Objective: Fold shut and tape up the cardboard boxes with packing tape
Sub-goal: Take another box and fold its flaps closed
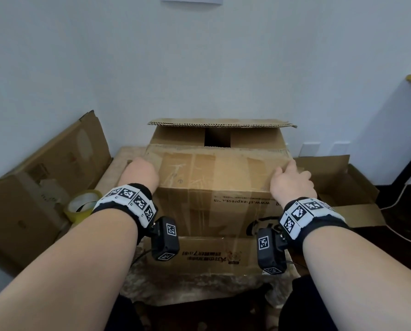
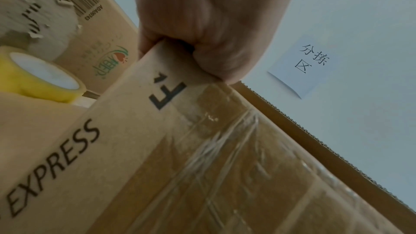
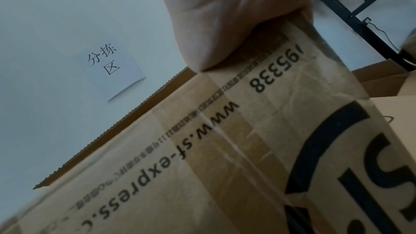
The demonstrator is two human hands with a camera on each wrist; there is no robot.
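Observation:
A brown express-printed cardboard box (image 1: 214, 211) stands in front of me in the head view. Its near flap (image 1: 214, 168), covered in old clear tape, is folded over the opening. The far flap (image 1: 221, 123) still sticks up, leaving a dark gap between the two. My left hand (image 1: 140, 173) grips the near flap's left end, fingers curled round its edge (image 2: 209, 24). My right hand (image 1: 292, 180) holds the flap's right corner, thumb pressed on the cardboard (image 3: 225, 15). A yellow packing tape roll (image 1: 83, 206) lies left of the box, also in the left wrist view (image 2: 42, 77).
Another cardboard box (image 1: 40, 187) leans at the left. An open box (image 1: 343, 185) sits at the right, with a white cable (image 1: 400, 199) beyond it. A printed cardboard piece (image 1: 211, 256) lies under the main box. A paper label (image 2: 301, 70) hangs on the wall behind.

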